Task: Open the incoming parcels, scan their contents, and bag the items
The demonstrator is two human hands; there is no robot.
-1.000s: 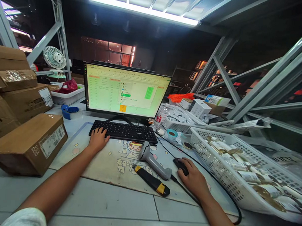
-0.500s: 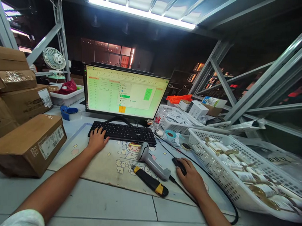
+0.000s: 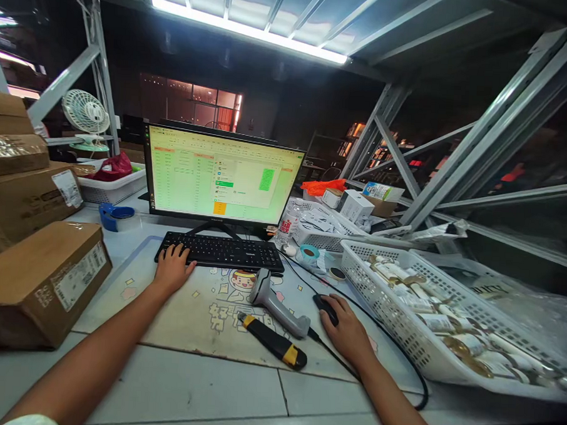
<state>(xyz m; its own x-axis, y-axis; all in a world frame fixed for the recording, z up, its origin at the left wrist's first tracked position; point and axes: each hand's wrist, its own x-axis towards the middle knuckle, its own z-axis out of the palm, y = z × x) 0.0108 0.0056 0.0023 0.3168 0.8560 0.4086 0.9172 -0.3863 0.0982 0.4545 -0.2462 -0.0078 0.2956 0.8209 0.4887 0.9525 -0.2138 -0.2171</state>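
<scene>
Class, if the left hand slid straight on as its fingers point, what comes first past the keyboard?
Likely the monitor or its stand, behind the keyboard under the left hand; depth is uncertain.

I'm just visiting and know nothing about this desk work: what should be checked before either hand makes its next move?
1. Left hand on the long black keyboard: ok, at its left end.
2. Right hand holding the small black mouse: ok.
3. Wide black-framed monitor lit: ok, though its small text is unreadable here.
4. Grey plastic handheld scanner apart from both hands: ok, lying on the patterned mat.
5. Yellow-and-black box cutter with blade retracted: cannot tell.
6. Right forearm clear of the black scanner cable: not ok, the cable passes beneath it.
</scene>
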